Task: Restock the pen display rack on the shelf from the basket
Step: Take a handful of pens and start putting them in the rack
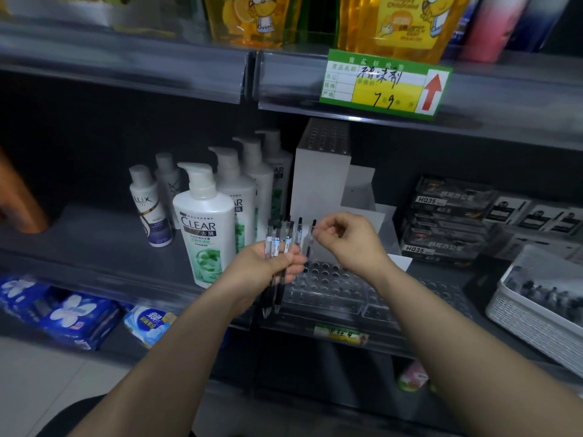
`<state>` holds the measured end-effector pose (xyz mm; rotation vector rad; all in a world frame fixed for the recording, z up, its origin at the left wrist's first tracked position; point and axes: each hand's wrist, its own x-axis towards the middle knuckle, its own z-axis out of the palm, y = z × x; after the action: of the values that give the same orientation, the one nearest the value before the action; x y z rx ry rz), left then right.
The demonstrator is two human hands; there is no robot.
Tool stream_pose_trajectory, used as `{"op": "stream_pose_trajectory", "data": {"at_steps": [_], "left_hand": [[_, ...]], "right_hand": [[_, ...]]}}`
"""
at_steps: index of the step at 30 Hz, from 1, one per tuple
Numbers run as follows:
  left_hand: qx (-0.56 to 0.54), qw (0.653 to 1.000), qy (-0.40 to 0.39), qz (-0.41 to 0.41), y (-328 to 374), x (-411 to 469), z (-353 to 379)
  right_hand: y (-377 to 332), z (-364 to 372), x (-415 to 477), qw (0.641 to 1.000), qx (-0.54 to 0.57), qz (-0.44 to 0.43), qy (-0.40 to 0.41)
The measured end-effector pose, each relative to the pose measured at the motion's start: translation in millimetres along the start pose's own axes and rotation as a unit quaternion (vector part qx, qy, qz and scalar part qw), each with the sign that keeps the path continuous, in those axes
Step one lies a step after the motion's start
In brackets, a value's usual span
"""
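Observation:
My left hand [266,271] is shut on a bunch of several clear pens with black caps [277,238], held upright in front of the shelf. My right hand [345,239] pinches one single pen [310,239] near its top, upright, its tip just above the holes of the clear pen display rack [328,285]. The rack lies on the shelf below both hands, its holes looking empty. A white woven basket [533,320] with dark pens inside stands at the right edge of the shelf.
White shampoo pump bottles [206,228] stand just left of the rack. A white stepped display stand [325,178] rises behind it. Black pen boxes [444,222] are stacked to the right. The upper shelf's edge with a green price tag [386,83] hangs overhead.

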<state>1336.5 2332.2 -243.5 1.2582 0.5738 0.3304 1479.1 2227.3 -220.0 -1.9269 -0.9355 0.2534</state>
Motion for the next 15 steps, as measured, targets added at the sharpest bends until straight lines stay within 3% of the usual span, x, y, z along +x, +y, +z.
{"op": "stream_pose_trajectory", "data": {"at_steps": [4, 7, 15], "left_hand": [[0.011, 0.999, -0.046, 0.006, -3, -1, 10], [0.017, 0.998, -0.062, 0.007, -3, -3, 16], [0.060, 0.997, 0.047, 0.020, 5, 4, -5]], "right_hand": [[-14, -4, -9, 0.992, 0.071, 0.006, -0.106], [-14, -8, -11, 0.990, 0.068, 0.009, -0.120], [-2, -44, 4, 0.997, 0.056, 0.029, 0.045]]}}
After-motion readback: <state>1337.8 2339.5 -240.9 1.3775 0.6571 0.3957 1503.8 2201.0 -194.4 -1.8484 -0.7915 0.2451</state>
